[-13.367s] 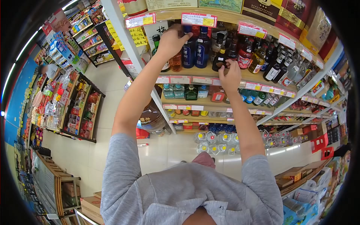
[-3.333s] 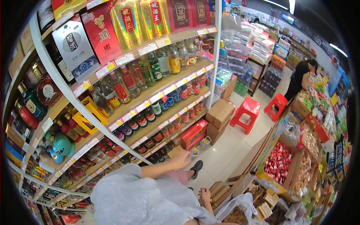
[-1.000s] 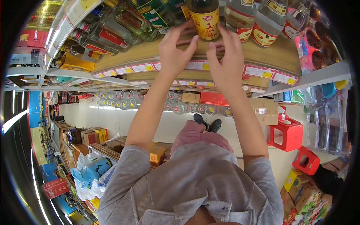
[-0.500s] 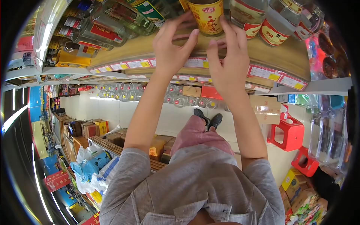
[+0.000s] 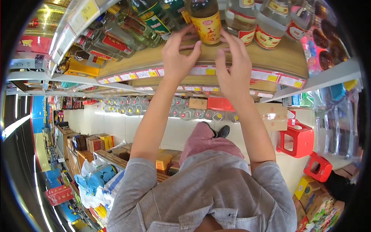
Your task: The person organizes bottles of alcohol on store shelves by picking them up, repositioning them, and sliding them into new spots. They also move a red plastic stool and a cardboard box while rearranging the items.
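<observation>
A dark glass bottle with a yellow label (image 5: 206,28) stands upright on the wooden shelf (image 5: 143,61), near its front. My left hand (image 5: 178,55) is at its left side, fingers spread and fingertips right at the label's edge, thumb apart. At the right side of the bottle is my right hand (image 5: 235,63), its fingers stretched out and the thumb held away from the glass. Neither palm is closed round the bottle. A clear bottle with a red and white label (image 5: 241,23) stands just right of it, and a green-labelled bottle (image 5: 154,19) to the left.
More clear bottles (image 5: 270,27) line the shelf at right, with others (image 5: 108,42) at left. Price tags (image 5: 152,73) run along the shelf edge. Below, large plastic jugs (image 5: 131,106) stand on the floor. A red stool (image 5: 295,140) is at right; cartons (image 5: 101,141) are behind at left.
The view has tilted up, so more of the bottles' upper parts shows. My hands stay on either side of the yellow-labelled bottle. My left shoe is now mostly hidden behind the trouser leg.
</observation>
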